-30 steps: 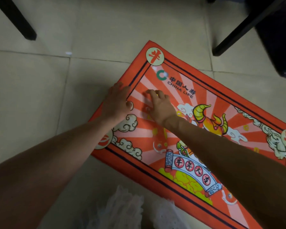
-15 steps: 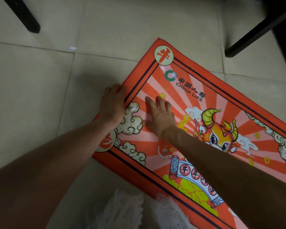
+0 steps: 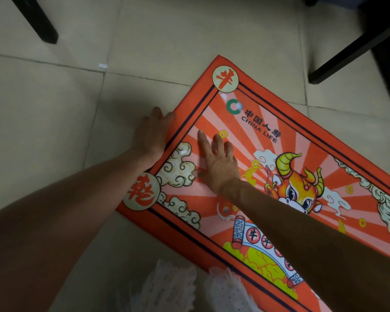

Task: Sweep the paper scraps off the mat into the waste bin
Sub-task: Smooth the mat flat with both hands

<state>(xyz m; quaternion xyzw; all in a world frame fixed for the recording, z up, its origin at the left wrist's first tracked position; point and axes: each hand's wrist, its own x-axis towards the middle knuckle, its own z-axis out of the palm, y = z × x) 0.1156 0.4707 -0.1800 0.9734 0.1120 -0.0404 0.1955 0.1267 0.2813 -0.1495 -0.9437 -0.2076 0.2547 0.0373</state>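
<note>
The right hand [image 3: 218, 167] is lying flat, fingers spread, grip released, on the orange printed fabric mat [image 3: 302, 140]; the left hand [image 3: 151, 134], just beside it, is resting open-gripped at the mat's edge; small white paper scraps [image 3: 239, 106] are lying beyond the right fingertips.

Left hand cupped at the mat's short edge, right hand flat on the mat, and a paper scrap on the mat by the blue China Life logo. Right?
One slip: the logo is green, not blue, per the head view. Left hand at the mat edge, right hand flat on it, scrap beside the logo.
</note>
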